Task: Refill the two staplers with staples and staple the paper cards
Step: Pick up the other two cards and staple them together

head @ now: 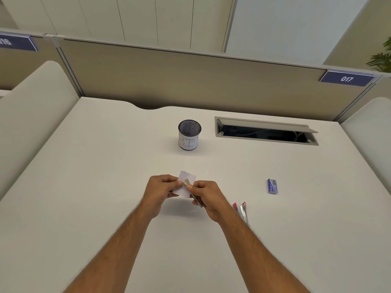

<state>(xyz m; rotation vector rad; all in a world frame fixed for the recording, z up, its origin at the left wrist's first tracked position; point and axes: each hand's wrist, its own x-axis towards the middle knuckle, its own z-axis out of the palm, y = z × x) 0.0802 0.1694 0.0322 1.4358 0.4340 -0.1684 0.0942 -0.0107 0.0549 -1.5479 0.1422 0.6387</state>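
While both forearms reach in from six o'clock, the action sits dead centre on the white worktop [88, 187]. The left hand [157, 190] pinches the paper cards [186, 183] at their left edge, its grip clamped on them, holding them just above the surface. The right hand [208, 197] is wrapped around a slim grey stapler [191, 192], grip clamped on it, with the stapler's nose lying over the cards (whether it is biting down, I cannot tell). At four o'clock from the hands, just beside the right wrist, a second stapler [241, 210] in pink and silver lies on the surface. Out at three o'clock, well apart, rests a small blue staple box [272, 186]. Up at twelve o'clock stands a mesh pen cup [189, 135] with a white label, and to its right an open cable tray [264, 132] is set into the worktop.
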